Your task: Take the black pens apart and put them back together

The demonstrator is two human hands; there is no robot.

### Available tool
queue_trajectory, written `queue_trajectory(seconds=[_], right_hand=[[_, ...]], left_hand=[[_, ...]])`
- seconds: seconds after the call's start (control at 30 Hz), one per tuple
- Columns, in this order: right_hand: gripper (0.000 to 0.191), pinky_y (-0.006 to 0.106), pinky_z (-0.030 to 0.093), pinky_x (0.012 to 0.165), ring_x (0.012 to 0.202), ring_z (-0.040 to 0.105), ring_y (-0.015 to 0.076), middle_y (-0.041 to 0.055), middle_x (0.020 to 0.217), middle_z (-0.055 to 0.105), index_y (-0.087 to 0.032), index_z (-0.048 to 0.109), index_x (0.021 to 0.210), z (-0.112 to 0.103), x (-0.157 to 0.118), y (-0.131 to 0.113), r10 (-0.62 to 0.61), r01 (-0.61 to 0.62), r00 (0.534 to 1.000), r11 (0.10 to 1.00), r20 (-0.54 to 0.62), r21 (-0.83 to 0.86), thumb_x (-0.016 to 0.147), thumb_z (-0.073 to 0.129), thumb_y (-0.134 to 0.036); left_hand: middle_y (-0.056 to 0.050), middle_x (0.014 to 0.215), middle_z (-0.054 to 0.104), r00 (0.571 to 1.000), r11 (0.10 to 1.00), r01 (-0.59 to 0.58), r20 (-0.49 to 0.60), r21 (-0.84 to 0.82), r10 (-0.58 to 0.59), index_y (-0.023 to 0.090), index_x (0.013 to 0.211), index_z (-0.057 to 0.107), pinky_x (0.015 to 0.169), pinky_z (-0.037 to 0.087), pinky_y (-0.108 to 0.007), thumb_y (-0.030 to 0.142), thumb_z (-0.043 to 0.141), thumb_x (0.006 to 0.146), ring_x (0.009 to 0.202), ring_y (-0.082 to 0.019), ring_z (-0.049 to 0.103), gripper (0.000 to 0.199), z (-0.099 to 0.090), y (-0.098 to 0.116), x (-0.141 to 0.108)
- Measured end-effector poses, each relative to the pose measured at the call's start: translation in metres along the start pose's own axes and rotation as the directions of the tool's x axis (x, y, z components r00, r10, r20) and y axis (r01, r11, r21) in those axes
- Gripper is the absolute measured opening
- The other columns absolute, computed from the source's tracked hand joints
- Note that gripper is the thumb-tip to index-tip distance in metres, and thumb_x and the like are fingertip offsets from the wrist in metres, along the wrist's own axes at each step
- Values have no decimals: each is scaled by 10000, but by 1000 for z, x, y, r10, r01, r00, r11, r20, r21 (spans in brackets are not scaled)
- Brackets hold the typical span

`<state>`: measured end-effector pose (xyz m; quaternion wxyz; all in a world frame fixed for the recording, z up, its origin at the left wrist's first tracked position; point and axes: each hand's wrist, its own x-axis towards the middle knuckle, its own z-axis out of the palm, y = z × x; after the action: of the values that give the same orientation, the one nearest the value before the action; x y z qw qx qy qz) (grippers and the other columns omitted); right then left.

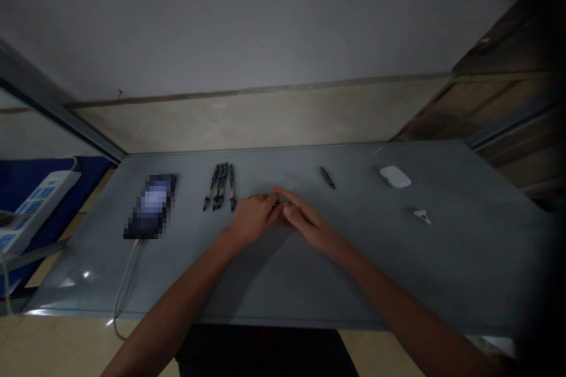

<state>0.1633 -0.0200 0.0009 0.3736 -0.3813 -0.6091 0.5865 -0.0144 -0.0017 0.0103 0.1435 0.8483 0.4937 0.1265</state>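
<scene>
Table [442, 265]: grey top, set against a wall [274, 23]; things spread across it.
Left hand [253, 217]: over mid-table, fingers bent and drawn together, fingertips meeting those of the other hand; grip mostly hidden.
Right hand [313, 226]: thumb and fingers partly curled, forefinger straighter, touching the left; cannot tell firmly what it has hold of.
Power strip [46, 197]: white, beyond the table's left edge, on a blue surface.
Phone [152, 206]: far left of the tabletop, screen blurred, pale cable [121, 285] running off the near edge.
Pens [221, 185]: dark, side by side, just beyond the left hand.
White case [395, 177]: rounded, right, toward the back.
Dark pen-like piece [328, 177]: lying slantwise between hands and case.
White scrap-sized piece [422, 216]: nearer than the case.
Dark bit [276, 204]: glimpsed between the fingertips; too small to identify.
</scene>
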Motion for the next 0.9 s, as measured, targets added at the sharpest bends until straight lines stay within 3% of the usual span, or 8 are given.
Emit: queue_trajectory(seconds=[0.13,0.27,0.33,0.4,0.57,0.63,0.77,0.9], right_hand=[[565,351,500,727,776,624,202,38,893,687,-329,400,1516,-7,0,-4,-35,38,997,998,72,-47,980,522,-455],[325,371,487,716,716,606,214,45,771,647,-268,678,1197,-35,9,0,-145,56,956,944,-256,-326,966,536,-449],[263,439,467,845,807,596,251,73,842,652,-264,708,1099,-54,13,7,-295,10,844,844,-448,-537,918,615,-431],[313,518,409,968,979,572,307,106,950,646,-251,680,1158,-70,16,15,-416,-79,758,707,-503,-703,900,627,-420],[269,570,419,927,1116,543,387,188,1087,637,-200,683,944,-85,16,25,-362,-362,762,450,-537,-816,923,544,-429],[255,538,455,879,1025,600,370,171,982,671,-206,663,868,-82,17,22,-308,-329,795,506,-523,-798,920,547,-428],[211,416,518,730,776,659,261,76,855,708,-253,656,929,-73,19,9,-198,-106,864,826,-462,-553,866,636,-454],[244,349,495,659,686,626,207,19,721,661,-252,690,959,-66,18,0,-145,15,869,963,-473,-268,829,684,-459]], left_hand=[[-94,874,715,998,999,33,-60,-37,-35,170,967,652,641,428,-282,406,358,1042,741,-204,661,384,-1,-5,3],[-84,859,705,988,995,82,-124,-55,-88,171,959,649,678,442,-281,405,373,1042,775,-204,658,371,-1,-8,6],[-83,909,716,984,994,86,-150,-68,-95,172,1028,650,709,455,-286,393,385,1041,814,-208,665,345,-1,-9,6],[-77,953,724,982,994,78,-164,-82,-91,182,1111,640,722,466,-290,377,391,1042,829,-208,671,323,-1,-9,6],[-61,934,719,972,996,47,-225,-73,-63,203,1133,640,735,489,-303,348,397,1041,829,-206,666,297,0,-11,4],[-61,938,715,968,996,46,-244,-75,-63,200,1127,640,750,497,-310,346,401,1040,832,-205,660,293,0,-12,5],[-70,996,713,964,996,38,-260,-76,-56,195,1121,639,801,506,-333,337,409,1037,895,-216,652,283,-1,-13,6],[-65,989,711,969,997,36,-242,-68,-52,197,1115,637,831,505,-335,325,416,1036,913,-214,648,267,-1,-13,7]])
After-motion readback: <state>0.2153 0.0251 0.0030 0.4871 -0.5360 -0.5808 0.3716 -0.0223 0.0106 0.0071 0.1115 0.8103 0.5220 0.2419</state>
